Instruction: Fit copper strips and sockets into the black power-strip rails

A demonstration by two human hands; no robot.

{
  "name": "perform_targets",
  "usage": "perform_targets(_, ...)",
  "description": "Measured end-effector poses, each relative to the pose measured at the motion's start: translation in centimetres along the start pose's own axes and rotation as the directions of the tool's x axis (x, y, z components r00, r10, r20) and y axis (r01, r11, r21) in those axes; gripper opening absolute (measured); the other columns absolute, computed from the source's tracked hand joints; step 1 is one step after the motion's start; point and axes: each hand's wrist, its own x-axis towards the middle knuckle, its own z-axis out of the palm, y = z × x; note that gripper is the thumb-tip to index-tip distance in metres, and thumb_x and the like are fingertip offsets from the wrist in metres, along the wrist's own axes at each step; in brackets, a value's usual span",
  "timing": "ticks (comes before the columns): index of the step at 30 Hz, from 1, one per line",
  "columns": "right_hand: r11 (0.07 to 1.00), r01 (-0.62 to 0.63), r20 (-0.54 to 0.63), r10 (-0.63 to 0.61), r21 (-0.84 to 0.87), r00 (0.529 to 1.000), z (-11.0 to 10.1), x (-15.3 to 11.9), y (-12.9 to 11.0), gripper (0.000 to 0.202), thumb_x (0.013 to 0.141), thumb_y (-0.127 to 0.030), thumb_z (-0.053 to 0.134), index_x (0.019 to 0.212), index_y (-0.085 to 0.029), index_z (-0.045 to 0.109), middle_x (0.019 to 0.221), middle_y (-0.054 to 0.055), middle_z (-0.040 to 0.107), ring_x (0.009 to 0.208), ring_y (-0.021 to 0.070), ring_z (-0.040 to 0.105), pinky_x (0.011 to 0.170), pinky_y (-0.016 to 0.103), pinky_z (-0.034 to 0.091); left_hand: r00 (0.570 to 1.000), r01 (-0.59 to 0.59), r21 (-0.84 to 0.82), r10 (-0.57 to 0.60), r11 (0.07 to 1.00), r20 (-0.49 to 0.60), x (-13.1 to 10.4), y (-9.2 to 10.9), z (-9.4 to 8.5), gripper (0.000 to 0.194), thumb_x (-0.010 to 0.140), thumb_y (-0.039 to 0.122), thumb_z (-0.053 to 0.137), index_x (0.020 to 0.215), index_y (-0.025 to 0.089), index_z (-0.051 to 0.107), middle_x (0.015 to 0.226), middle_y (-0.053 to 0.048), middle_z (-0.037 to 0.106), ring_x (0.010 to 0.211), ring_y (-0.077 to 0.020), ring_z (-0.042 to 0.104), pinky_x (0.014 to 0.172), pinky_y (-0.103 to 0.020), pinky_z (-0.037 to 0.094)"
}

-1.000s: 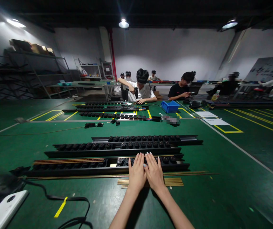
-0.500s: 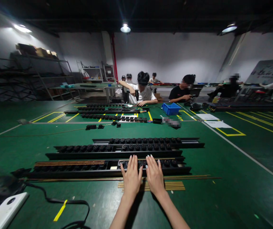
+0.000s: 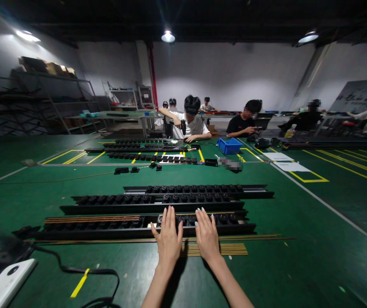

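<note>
My left hand is stretched out flat, palm down, over the nearest black channel, thumb apart from the fingers. Beside it, my right hand lies over the same channel with its fingers extended. Whether either palm touches the black parts beneath cannot be told. Round black units sit in a row inside the channel. Thin copper-coloured rods rest along its left half. Below the wrists lies a bundle of short brass rods, partly covered by my hands. Longer thin rods run along the channel's near side.
Two more filled black channels lie beyond. At the left are a white phone, a black cable and a yellow strip. Across the green table, a person holds a power drill, near a blue bin.
My left hand has shifted to the left, widening the gap between my hands. My right hand stays nearly in place. The view has shifted slightly.
</note>
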Motion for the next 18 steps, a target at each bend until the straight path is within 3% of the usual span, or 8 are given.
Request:
perform_targets(7, 1.0, 0.005, 0.0, -0.005, -0.002, 1.0, 0.1, 0.0, 0.1, 0.046, 0.096, -0.022, 0.024, 0.14, -0.016, 0.037, 0.141, 0.007, 0.044, 0.135, 0.0181, 0.033, 0.11, 0.044, 0.028, 0.999, -0.022, -0.013, 0.022, 1.0, 0.029, -0.1, -1.2, 0.4, 0.047, 0.095, 0.03, 0.033, 0.142, 0.024, 0.031, 0.14, -0.011, 0.046, 0.13, -0.024, 0.041, 0.11, -0.059, 0.011)
perform_targets(14, 1.0, 0.003, 0.007, -0.003, 0.005, 1.0, 0.1, 0.0, 0.0, 0.047, 0.096, -0.022, 0.024, 0.142, -0.016, 0.034, 0.143, 0.006, 0.042, 0.136, 0.0186, 0.032, 0.109, 0.044, 0.028, 1.0, -0.015, -0.034, 0.015, 0.999, -0.012, 0.3, -2.9, 0.5, 0.046, 0.095, 0.031, 0.034, 0.14, 0.023, 0.035, 0.138, -0.01, 0.049, 0.129, -0.0225, 0.043, 0.109, -0.05, 0.021)
perform_targets(18, 1.0, -0.005, 0.0, 0.005, 0.013, 1.0, 0.1, 0.0, 0.0, 0.047, 0.096, -0.021, 0.025, 0.141, -0.016, 0.035, 0.142, 0.007, 0.043, 0.135, 0.0184, 0.033, 0.11, 0.043, 0.026, 1.0, -0.018, -0.034, 0.017, 0.999, -0.018, 0.0, -3.2, 1.1, 0.046, 0.095, 0.031, 0.032, 0.141, 0.022, 0.035, 0.139, -0.01, 0.047, 0.13, -0.0216, 0.041, 0.11, -0.049, 0.019)
